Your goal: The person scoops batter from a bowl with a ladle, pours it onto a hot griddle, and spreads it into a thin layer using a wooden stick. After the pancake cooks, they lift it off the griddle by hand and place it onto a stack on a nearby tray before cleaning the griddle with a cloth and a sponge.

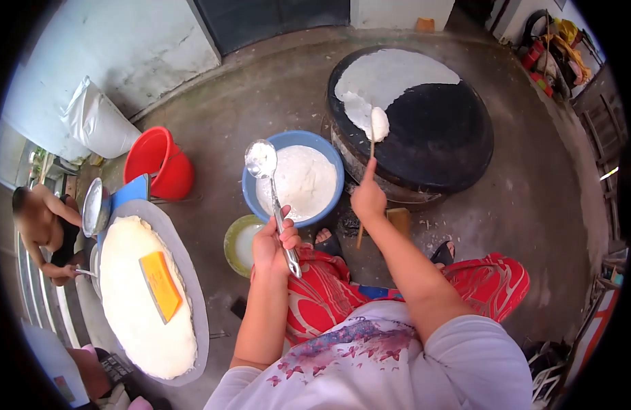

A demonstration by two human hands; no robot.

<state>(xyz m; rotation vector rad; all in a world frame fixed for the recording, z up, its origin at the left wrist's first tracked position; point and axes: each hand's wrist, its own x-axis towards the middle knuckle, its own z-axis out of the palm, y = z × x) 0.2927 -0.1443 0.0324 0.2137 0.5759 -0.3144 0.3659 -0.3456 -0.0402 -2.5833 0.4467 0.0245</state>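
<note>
My left hand (273, 242) is closed around the handle of a metal ladle (261, 160), whose bowl holds white batter above the rim of a blue basin (249, 183). White batter (302, 181) fills much of that basin. In my right hand (369, 198) is a thin wooden stick (372, 145), its far end at a white lump of batter (380, 124) on the round black griddle (442, 137). A thin pale layer (390, 72) covers the griddle's far and left part.
A yellow-green bowl (232, 249) with whitish liquid stands by the basin. Left are a red bucket (179, 174), a white sack (100, 123) and a large white round stack (134, 321) bearing an orange scraper (162, 287). A person (49, 225) is at the far left.
</note>
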